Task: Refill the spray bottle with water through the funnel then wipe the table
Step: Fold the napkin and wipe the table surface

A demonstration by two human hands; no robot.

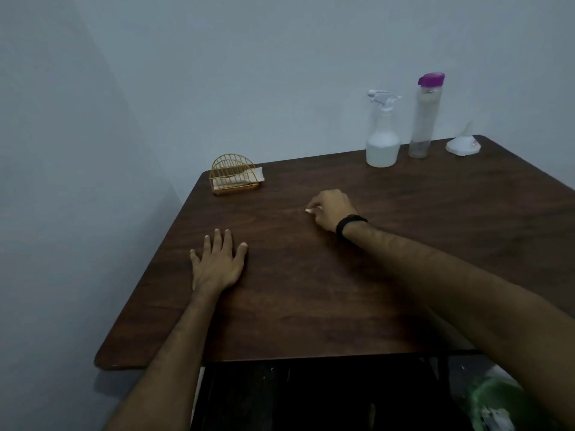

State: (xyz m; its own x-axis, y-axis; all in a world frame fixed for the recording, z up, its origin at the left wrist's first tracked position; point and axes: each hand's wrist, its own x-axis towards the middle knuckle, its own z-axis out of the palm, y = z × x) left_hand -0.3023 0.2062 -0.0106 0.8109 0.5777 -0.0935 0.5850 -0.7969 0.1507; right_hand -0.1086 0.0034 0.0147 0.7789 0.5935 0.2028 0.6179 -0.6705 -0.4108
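Right hand (pixel 331 211) pinches a small white tissue wad (pixel 309 210), soft and light, on the surface (pixel 342 290); left hand (pixel 217 262) lies spread flat, steadying.

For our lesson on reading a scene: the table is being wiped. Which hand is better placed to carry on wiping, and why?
The right hand. Its fingers are curled round a small white tissue pressed to the table, so it can probably sweep on. The left hand lies flat, holding nothing.
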